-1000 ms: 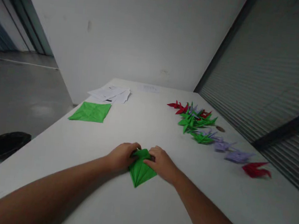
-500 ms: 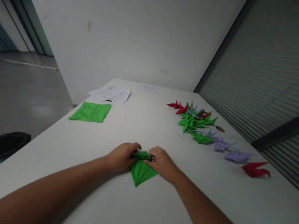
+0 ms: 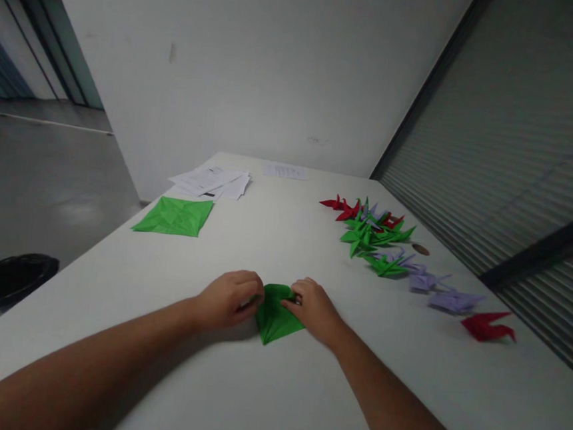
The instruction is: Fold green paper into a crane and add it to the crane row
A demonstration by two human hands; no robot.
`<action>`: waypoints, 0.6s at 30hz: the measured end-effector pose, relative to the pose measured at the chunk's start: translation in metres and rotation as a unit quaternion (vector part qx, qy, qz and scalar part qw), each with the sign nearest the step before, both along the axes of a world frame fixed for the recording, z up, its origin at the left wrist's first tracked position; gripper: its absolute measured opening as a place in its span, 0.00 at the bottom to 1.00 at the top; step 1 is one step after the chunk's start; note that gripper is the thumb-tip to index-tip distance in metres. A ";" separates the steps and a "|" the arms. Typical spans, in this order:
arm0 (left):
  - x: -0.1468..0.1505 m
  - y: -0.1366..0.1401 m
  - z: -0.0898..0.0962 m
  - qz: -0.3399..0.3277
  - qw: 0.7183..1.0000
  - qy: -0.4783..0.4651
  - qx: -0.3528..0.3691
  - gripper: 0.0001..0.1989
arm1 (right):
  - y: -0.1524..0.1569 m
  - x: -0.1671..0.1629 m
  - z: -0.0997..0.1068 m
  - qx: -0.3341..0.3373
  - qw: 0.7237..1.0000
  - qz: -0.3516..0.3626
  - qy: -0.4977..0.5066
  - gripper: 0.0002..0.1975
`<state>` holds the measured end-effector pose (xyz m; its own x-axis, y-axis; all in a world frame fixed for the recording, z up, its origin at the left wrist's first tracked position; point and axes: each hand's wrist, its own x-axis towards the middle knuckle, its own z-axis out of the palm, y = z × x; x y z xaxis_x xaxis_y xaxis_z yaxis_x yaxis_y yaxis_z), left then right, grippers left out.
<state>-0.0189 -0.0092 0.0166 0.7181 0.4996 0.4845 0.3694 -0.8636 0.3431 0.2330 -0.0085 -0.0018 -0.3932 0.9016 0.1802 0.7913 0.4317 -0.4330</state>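
Observation:
A creased piece of green origami paper lies between my hands near the front of the white table, one pointed corner toward me. My left hand is closed at its left edge, fingertips pinched on the paper. My right hand pinches the upper right side between thumb and fingers. The fingers cover parts of both side edges. Farther left, a second green sheet with fold lines lies flat.
Several folded paper cranes in green, purple and red line the right side, with a red crane nearest. A brown disc lies beside them. Printed papers are at the back left. A black-lined bin stands on the floor left.
The green paper has opened at the top, its upper flap now flatter, and its near point has shifted slightly away from me. My left hand has moved slightly left.

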 end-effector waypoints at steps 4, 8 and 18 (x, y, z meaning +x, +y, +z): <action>0.011 -0.023 0.006 -0.087 0.981 0.165 0.051 0.11 | 0.000 0.001 0.000 -0.001 1.000 -0.008 0.007 0.20; 0.024 -0.041 0.004 -0.058 0.963 0.256 0.069 0.26 | 0.001 0.000 0.001 -0.006 1.000 -0.006 0.018 0.19; 0.018 -0.040 0.001 -0.075 0.954 0.285 0.050 0.30 | 0.002 0.002 0.000 -0.011 1.000 0.002 0.016 0.19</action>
